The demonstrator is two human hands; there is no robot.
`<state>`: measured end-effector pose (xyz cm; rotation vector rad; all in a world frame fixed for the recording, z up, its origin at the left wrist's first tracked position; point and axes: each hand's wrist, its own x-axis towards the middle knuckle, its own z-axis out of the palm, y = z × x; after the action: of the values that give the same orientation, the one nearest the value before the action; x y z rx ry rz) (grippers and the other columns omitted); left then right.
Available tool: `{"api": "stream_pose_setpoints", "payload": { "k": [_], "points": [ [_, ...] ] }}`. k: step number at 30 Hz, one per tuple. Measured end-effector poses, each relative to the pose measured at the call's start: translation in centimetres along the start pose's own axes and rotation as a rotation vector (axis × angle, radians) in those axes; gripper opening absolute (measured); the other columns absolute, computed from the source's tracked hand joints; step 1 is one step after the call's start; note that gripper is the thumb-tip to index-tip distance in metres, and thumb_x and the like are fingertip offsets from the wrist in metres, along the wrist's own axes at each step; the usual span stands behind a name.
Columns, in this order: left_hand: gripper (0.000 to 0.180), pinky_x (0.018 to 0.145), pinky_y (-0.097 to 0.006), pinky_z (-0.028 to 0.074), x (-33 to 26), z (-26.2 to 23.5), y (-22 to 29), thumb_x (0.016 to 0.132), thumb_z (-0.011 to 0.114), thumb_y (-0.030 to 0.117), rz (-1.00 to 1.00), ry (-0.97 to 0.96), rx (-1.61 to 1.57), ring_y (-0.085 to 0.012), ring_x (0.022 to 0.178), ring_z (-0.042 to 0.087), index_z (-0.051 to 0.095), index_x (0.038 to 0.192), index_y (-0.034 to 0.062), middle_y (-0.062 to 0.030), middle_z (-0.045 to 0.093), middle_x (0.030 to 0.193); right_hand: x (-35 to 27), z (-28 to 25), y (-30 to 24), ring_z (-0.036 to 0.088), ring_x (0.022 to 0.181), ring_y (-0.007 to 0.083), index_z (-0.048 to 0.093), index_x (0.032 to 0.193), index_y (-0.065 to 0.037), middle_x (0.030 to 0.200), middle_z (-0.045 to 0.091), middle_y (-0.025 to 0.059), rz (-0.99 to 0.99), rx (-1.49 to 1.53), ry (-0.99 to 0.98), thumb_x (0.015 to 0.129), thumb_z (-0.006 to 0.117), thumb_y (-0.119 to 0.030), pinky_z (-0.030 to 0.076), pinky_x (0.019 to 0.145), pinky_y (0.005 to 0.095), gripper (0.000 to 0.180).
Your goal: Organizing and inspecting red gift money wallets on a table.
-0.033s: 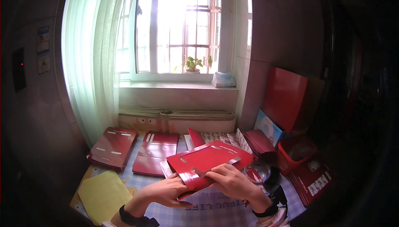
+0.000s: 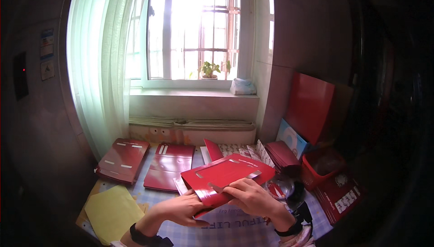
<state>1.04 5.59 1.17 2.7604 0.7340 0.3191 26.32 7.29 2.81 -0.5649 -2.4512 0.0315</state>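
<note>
1. the landmark here is the red bin [image 2: 311,174], open at the top, on the right part of the plaid tablecloth [image 2: 221,235].
2. the red folder [image 2: 224,174] is held up to the left of the red bin, printed face upward, tilted, with several silvery strips on that face.
3. its long axis runs on a slant: the near short end lies low at the left, away from the red bin, and the far end points up and right, toward the space just behind the red bin.
4. the left hand [image 2: 185,208], left of the red bin, supports the near left end; its fingers go in under the folder and are partly hidden, so their exact grip cannot be told.
5. the right hand [image 2: 253,197], nearer the red bin, is closed narrow, fingers bent together over the folder's near long edge, by a silvery strip.
6. well left of the red bin lie 2 flat red pieces: a stack [image 2: 122,159] and a creased panel [image 2: 169,168]; each has its long axis running away from the person.
7. the yellow paper [image 2: 115,213] lies well left of the red bin, closer to the person.
8. a clear round container [image 2: 278,188] is just left of the red bin; a patterned red card [image 2: 339,197] lies just beside it on the near side.
9. a tall red box [image 2: 312,107] stands behind the red bin.
</note>
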Motion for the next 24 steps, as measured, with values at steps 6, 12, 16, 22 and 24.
{"api": "stream_pose_setpoints", "payload": {
  "k": [6,12,16,22,24],
  "points": [
    [0.069,0.111,-0.044,0.021,0.2,0.3,0.3,0.085,0.061,0.041,0.026,0.050,-0.071,-0.0353,0.130,0.035,0.036,0.141,0.0097,-0.0173,0.043,0.138,-0.1,-0.1,-0.1,0.058,0.098,0.0271,0.060,0.110,-0.006,0.103,0.061,0.0089,0.000,-0.015,-0.004,0.081,0.067,-0.020,0.045,0.087,0.0396,0.033],
    [0.070,0.110,-0.043,0.024,0.2,0.2,0.4,0.085,0.061,0.042,-0.014,0.067,-0.021,-0.0347,0.131,0.034,0.035,0.142,0.0119,-0.0171,0.042,0.139,-0.1,0.0,-0.2,0.059,0.097,0.0263,0.063,0.107,-0.007,0.102,0.062,0.0074,0.018,-0.035,0.000,0.081,0.067,-0.021,0.046,0.087,0.0395,0.029],
    [0.070,0.110,-0.041,0.025,-0.1,-0.2,0.3,0.086,0.062,0.042,0.013,0.069,-0.117,-0.0344,0.130,0.035,0.034,0.142,0.0115,-0.0172,0.043,0.138,0.0,0.4,-0.4,0.060,0.097,0.0259,0.064,0.105,-0.007,0.101,0.063,0.0070,0.024,-0.050,0.009,0.080,0.068,-0.021,0.046,0.087,0.0392,0.028],
    [0.078,0.109,-0.037,0.025,-0.5,-0.5,-0.5,0.088,0.060,0.045,0.120,0.000,-0.383,-0.0303,0.132,0.034,0.027,0.143,0.0024,-0.0206,0.041,0.138,0.1,1.1,-0.9,0.060,0.094,0.0254,0.065,0.103,-0.008,0.097,0.064,0.0059,0.007,-0.062,0.050,0.078,0.069,-0.018,0.047,0.084,0.0373,0.028],
    [0.082,0.109,-0.036,0.024,-0.8,-0.3,-1.2,0.087,0.061,0.047,-0.051,-0.250,-0.616,-0.0269,0.133,0.031,0.023,0.144,0.0013,-0.0200,0.039,0.138,0.2,1.4,-1.1,0.061,0.092,0.0253,0.065,0.103,-0.008,0.096,0.064,0.0054,-0.010,-0.059,0.061,0.077,0.069,-0.017,0.048,0.083,0.0366,0.028]
  ]
}}
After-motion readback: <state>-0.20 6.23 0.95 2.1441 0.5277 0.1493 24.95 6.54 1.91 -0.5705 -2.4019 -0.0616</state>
